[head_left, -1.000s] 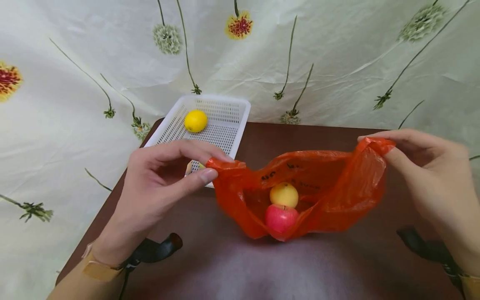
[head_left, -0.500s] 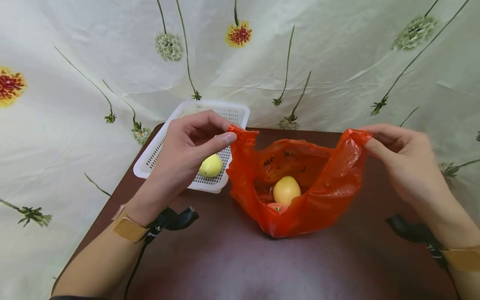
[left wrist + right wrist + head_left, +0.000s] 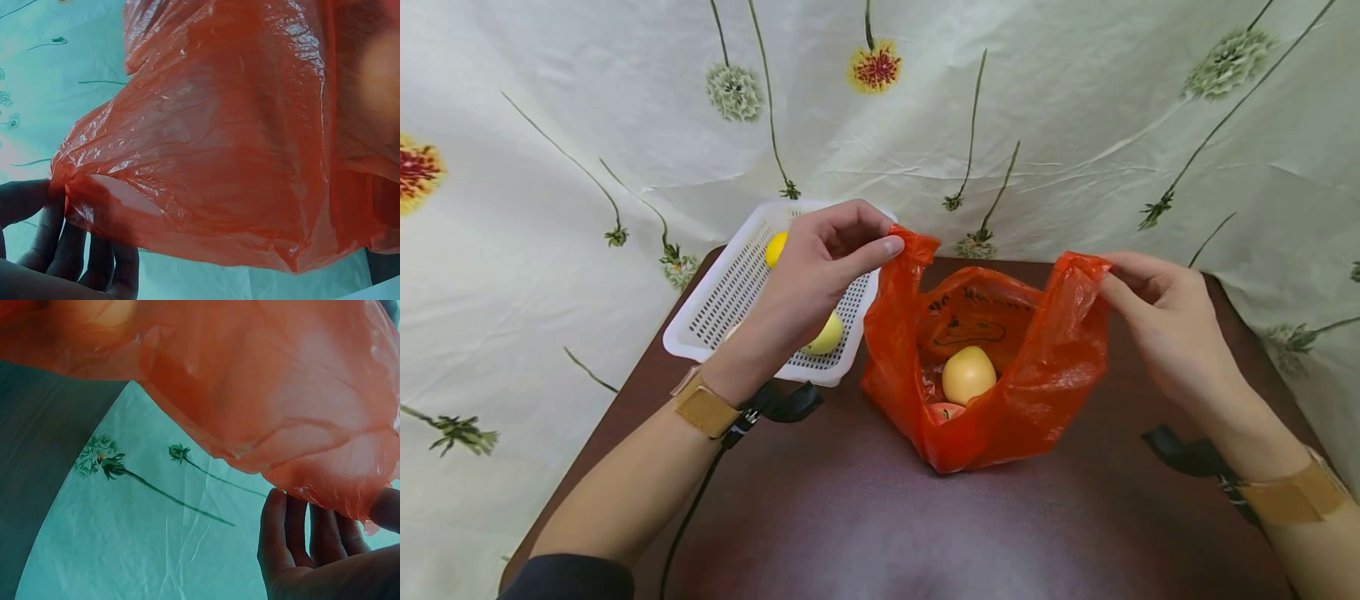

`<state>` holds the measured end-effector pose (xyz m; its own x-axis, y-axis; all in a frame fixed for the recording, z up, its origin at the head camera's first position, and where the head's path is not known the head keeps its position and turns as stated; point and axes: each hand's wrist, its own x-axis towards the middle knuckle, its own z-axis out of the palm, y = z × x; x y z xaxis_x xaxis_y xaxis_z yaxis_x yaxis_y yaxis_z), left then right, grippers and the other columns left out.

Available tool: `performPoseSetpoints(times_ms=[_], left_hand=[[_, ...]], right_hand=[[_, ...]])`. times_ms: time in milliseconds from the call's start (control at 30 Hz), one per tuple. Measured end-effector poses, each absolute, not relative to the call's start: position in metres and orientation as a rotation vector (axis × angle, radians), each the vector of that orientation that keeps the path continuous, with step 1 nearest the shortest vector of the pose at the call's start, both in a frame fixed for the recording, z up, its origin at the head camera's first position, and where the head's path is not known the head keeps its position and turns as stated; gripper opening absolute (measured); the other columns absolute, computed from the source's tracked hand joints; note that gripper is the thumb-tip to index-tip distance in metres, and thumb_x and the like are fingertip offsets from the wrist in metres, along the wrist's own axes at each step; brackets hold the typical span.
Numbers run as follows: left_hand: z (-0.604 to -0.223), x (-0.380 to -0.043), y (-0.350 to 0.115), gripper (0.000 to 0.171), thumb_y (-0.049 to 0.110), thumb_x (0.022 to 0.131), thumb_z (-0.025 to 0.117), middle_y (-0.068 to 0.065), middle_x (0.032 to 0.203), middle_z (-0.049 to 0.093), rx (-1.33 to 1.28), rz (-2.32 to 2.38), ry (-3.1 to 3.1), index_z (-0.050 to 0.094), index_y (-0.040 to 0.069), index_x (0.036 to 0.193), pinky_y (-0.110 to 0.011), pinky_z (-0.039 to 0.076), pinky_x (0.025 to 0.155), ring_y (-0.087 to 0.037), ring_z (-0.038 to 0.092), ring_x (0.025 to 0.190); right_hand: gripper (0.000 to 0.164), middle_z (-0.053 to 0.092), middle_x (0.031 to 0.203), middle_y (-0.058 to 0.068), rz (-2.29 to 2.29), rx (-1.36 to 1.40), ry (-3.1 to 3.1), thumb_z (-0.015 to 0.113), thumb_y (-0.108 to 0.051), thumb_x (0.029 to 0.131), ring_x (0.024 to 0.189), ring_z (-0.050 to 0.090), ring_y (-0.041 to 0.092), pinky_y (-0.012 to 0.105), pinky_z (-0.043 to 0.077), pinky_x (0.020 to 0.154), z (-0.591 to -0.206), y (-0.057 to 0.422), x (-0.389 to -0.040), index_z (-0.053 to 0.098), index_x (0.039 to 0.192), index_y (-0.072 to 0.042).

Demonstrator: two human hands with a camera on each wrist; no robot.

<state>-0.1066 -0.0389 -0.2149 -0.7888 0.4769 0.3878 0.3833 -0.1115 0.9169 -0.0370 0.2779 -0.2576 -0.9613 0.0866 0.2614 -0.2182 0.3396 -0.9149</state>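
Note:
A red plastic bag [image 3: 1052, 375] hangs between my hands with its mouth spread wide. My left hand [image 3: 823, 267] pinches its left handle between thumb and fingers, and my right hand [image 3: 1165, 317] pinches the right handle. Inside lie a round yellow fruit [image 3: 968, 375] and, partly hidden by the front of the bag, a red apple [image 3: 946, 412]. Dark printing shows on the bag's inner back wall. In the left wrist view the stretched bag [image 3: 206, 144] fills most of the picture; in the right wrist view fingers [image 3: 275, 531] hold its gathered corner.
A white perforated plastic basket [image 3: 700, 321] stands at the back left, partly behind my left hand. It holds a yellow fruit [image 3: 775, 248] and a pale yellow-green fruit [image 3: 826, 335]. The dark brown table [image 3: 880, 525] meets a flower-printed cloth [image 3: 1060, 108] at the back.
Both hands have risen and drawn closer together, lifting the bag's handles. The bag has grown taller and narrower, and its front now covers most of the apple.

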Motion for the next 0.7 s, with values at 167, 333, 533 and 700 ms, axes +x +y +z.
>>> performPoseSetpoints(times_ms=[167,333,533,700], left_hand=[[-0.227,-0.120,-0.034,0.013,0.007,0.087,0.065,-0.018,0.092,0.060,1.006,2.071,2.007,0.063,-0.001,0.097,-0.036,0.047,0.076,-0.032,0.051,0.080],[-0.236,-0.128,-0.033,0.015,0.011,0.086,0.067,-0.017,0.093,0.061,1.015,2.062,2.012,0.064,0.002,0.097,-0.036,0.046,0.076,-0.032,0.051,0.081],[-0.236,-0.126,-0.033,0.015,0.010,0.086,0.066,-0.016,0.094,0.061,0.999,2.060,2.015,0.064,0.001,0.098,-0.036,0.046,0.076,-0.032,0.052,0.082],[-0.228,-0.116,-0.033,0.013,0.006,0.087,0.065,-0.017,0.092,0.060,0.999,2.047,2.033,0.061,-0.002,0.097,-0.036,0.046,0.075,-0.033,0.051,0.081]], right_hand=[[0.028,0.064,0.106,0.007,1.450,0.193,-2.416,0.052,-0.022,0.096,0.091,0.057,0.019,0.020,0.046,0.076,-0.259,0.268,-0.033,0.062,0.120,-0.012],[0.030,0.060,0.114,0.003,1.395,0.320,-2.405,0.047,-0.018,0.098,0.103,0.053,0.016,0.018,0.039,0.088,-0.259,0.258,-0.026,0.057,0.126,-0.014],[0.050,0.052,0.126,-0.005,1.283,0.379,-2.520,0.058,-0.022,0.092,0.114,0.049,0.015,0.028,0.041,0.091,-0.255,0.242,-0.017,0.040,0.138,-0.029],[0.086,0.049,0.127,-0.005,1.057,0.323,-2.611,0.077,-0.039,0.074,0.114,0.048,0.019,0.047,0.039,0.089,-0.256,0.228,-0.017,0.025,0.143,-0.036]])
